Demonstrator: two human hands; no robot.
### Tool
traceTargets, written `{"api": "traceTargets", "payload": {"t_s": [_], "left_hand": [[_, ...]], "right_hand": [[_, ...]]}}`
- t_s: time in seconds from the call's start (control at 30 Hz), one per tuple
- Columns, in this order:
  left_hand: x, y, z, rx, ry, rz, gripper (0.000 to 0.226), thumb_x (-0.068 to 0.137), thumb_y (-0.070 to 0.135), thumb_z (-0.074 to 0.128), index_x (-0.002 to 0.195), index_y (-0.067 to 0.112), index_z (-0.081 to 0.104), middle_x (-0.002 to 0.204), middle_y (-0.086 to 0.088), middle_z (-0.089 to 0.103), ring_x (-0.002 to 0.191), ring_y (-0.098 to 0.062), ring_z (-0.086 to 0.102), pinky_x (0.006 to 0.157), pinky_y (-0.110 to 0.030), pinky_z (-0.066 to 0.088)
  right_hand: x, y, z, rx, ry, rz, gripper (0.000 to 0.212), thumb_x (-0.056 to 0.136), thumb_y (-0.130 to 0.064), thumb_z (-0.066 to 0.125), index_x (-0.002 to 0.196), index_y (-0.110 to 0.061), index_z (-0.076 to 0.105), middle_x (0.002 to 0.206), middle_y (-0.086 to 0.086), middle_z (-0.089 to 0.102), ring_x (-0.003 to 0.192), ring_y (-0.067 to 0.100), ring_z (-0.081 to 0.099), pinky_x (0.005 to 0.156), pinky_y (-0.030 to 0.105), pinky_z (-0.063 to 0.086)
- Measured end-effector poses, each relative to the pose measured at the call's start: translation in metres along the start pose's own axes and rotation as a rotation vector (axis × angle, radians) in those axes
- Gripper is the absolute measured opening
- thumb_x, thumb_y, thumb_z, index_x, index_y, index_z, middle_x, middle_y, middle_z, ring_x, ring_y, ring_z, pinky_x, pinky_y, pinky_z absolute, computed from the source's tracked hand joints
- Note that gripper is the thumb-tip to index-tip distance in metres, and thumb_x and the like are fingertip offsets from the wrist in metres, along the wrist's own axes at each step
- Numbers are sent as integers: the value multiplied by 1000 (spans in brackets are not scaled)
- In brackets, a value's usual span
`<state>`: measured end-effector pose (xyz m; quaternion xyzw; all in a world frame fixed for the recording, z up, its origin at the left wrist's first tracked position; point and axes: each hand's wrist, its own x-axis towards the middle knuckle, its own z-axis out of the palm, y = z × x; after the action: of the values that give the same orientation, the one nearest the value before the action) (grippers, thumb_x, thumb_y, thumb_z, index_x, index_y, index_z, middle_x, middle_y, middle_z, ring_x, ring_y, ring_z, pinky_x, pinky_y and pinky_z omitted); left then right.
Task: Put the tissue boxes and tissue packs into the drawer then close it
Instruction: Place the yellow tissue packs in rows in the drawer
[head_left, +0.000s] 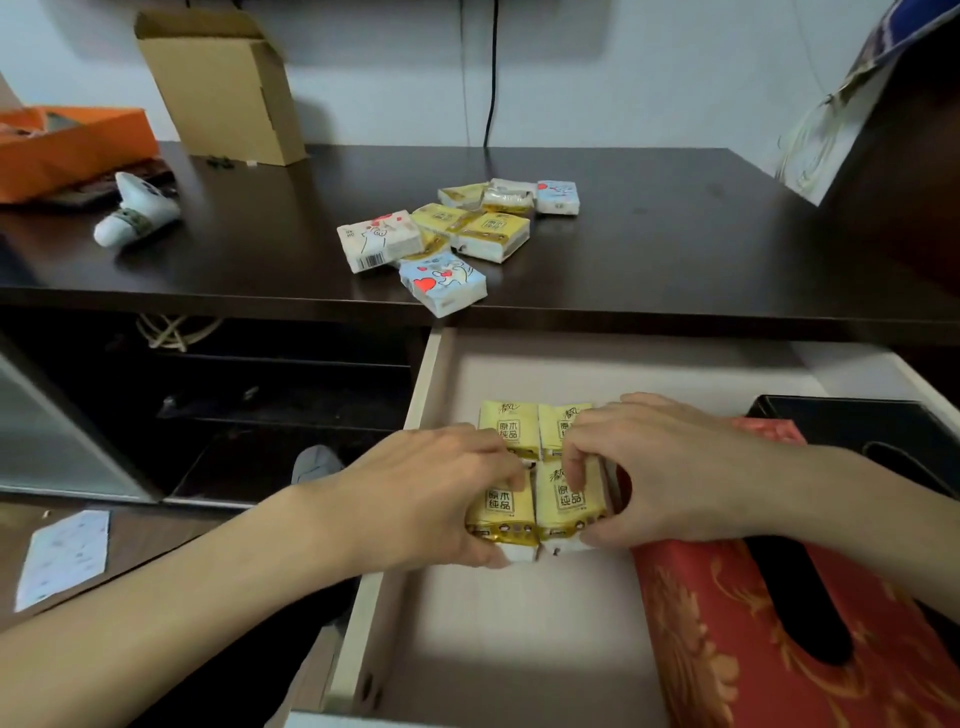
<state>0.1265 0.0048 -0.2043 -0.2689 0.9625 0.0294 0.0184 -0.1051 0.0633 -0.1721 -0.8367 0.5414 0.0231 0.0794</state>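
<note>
The pale drawer (421, 395) stands pulled out below the dark desk. Inside it lie several yellow tissue packs in a block; my left hand (431, 493) grips the near left pack (501, 512) and my right hand (670, 473) grips the near right pack (563, 499). Two more yellow packs (511, 426) lie just behind them. A red tissue box (727, 623) with gold pattern sits at the drawer's right, and a black tissue box (857, 421) lies behind it. On the desk top rests a loose heap of tissue packs (452, 234), yellow, white and blue.
The dark desk (649, 249) carries an open cardboard box (223, 88), an orange box (67, 145) and a white object (137, 210) at the left. Open shelves sit left of the drawer. A paper sheet (62, 556) lies on the floor at the lower left.
</note>
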Motion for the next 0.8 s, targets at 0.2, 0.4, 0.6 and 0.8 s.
{"api": "traceTargets", "payload": {"t_s": [0.2, 0.4, 0.6, 0.8], "left_hand": [[2, 5, -5, 37, -71, 35, 69, 73, 79, 56, 124, 33, 53, 113, 14, 51, 107, -12, 51, 74, -37, 52], [6, -8, -23, -16, 8, 49, 66, 82, 69, 58, 138, 37, 47, 132, 18, 47, 121, -8, 49, 73, -29, 43], [30, -20, -21, 69, -240, -31, 82, 74, 63, 74, 139, 21, 46, 141, 3, 50, 129, -21, 50, 102, -42, 46], [40, -25, -16, 4, -249, -1, 58, 76, 67, 70, 116, 27, 60, 114, 7, 58, 100, -18, 60, 80, -42, 52]], "right_hand": [[2, -3, -3, -12, -47, 15, 42, 71, -73, 65, 97, -42, 53, 91, -23, 48, 86, 0, 40, 90, 29, 34], [6, 5, -7, -13, 14, 119, 60, 70, -74, 68, 116, -36, 57, 113, -16, 57, 107, 12, 54, 89, 36, 45], [27, 0, -9, -236, -282, 138, 88, 59, -84, 70, 122, -25, 51, 119, -7, 58, 107, 20, 55, 100, 37, 37], [34, -4, -1, -327, -250, 122, 74, 64, -71, 79, 115, -21, 57, 121, 0, 63, 108, 26, 60, 79, 35, 40]]}}
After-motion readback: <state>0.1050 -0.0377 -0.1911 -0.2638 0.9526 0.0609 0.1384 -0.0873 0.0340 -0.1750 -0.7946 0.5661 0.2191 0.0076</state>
